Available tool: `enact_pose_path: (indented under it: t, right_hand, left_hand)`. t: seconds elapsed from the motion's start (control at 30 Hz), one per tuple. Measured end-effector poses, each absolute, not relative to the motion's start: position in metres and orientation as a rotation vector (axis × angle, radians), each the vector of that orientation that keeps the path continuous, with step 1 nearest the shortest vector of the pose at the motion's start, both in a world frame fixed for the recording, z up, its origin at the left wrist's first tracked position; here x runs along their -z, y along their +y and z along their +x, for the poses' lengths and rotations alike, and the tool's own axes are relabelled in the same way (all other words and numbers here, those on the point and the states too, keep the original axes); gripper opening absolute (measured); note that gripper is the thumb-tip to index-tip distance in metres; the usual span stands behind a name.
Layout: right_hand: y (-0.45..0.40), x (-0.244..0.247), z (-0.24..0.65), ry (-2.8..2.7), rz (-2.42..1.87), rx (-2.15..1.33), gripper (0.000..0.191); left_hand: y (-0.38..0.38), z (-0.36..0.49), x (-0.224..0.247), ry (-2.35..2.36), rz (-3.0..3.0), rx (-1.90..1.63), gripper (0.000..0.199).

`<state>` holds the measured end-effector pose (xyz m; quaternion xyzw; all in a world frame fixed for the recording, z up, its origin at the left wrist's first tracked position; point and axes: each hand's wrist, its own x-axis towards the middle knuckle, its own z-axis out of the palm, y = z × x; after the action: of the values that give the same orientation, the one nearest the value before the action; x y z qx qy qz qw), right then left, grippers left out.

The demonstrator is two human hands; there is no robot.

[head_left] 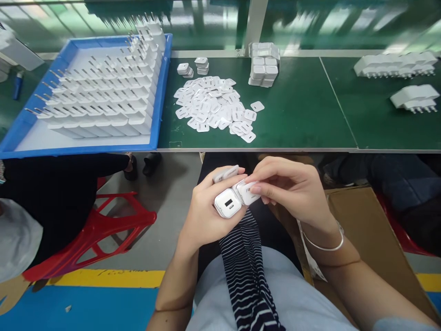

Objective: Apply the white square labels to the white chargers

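Observation:
My left hand (206, 207) is wrapped round a white charger (228, 203) whose end face has a dark square and a slot. Beside it, touching, is a second white charger with a white plate (247, 192) on its end. Two more small white plates (225, 173) are pinched between fingers of the same hand. Thumb and fingertips of my right hand (289, 188) press together on the plate at the second charger. A heap of loose white plates (213, 105) lies on the green table (296, 119) beyond my hands.
On the left, a blue tray (155, 124) holds rows of white chargers, pins up. Small stacks (202, 65) and a wrapped bundle (264, 69) stand behind the heap. More chargers (396, 64) lie at right. A person sits on a red stool (127, 220); a cardboard box (372, 239) is right.

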<state>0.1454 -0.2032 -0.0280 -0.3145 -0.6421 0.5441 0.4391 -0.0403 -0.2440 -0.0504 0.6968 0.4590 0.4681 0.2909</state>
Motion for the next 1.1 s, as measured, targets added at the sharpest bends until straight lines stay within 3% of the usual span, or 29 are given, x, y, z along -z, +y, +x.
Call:
enact_pose_path:
  t: [1.1]
  right_hand:
    - [-0.2002,0.0317,0.1477,-1.640,-0.820,-1.338,0.013]
  left_hand:
    - [-0.2436,-0.0367,0.0532,1.198,1.874,-1.240,0.043]
